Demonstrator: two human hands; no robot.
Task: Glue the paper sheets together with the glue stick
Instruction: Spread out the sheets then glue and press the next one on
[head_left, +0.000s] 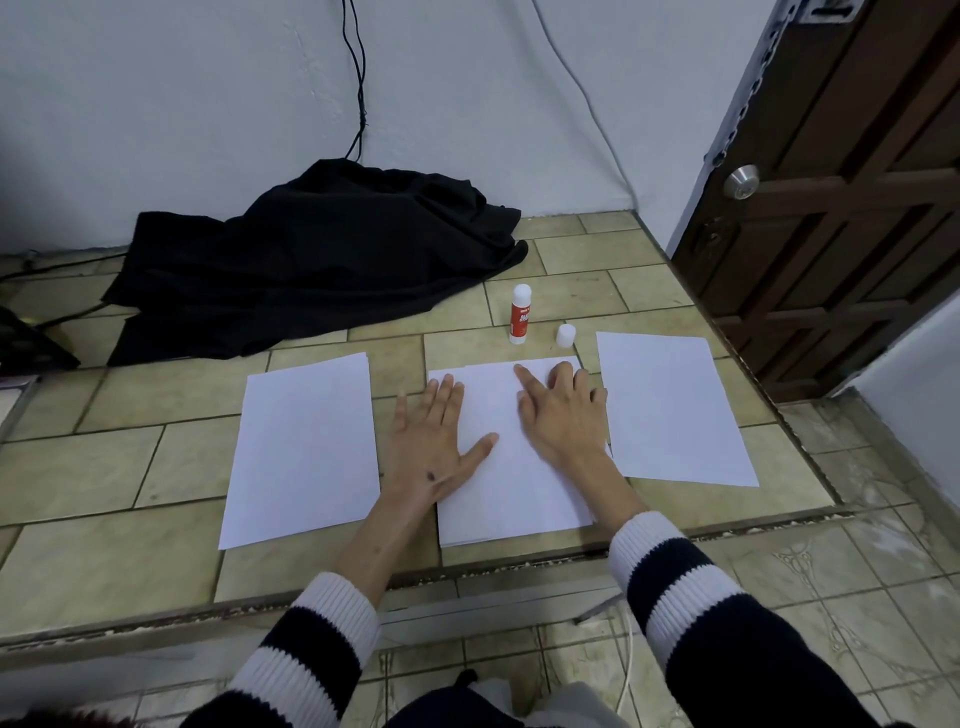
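Note:
Three lots of white paper lie on a raised tiled ledge. The middle stack holds several sheets, its top sheet slightly askew. My left hand lies flat on the stack's left side, fingers straight and thumb spread. My right hand presses the upper right part, forefinger stretched forward. A left sheet and a right sheet lie untouched on either side. The red and white glue stick stands upright and uncapped just beyond the middle stack, with its white cap beside it.
A crumpled black cloth lies at the back left against the white wall, with cables hanging above it. A dark wooden door stands at the right. The ledge's front edge drops to a lower tiled floor.

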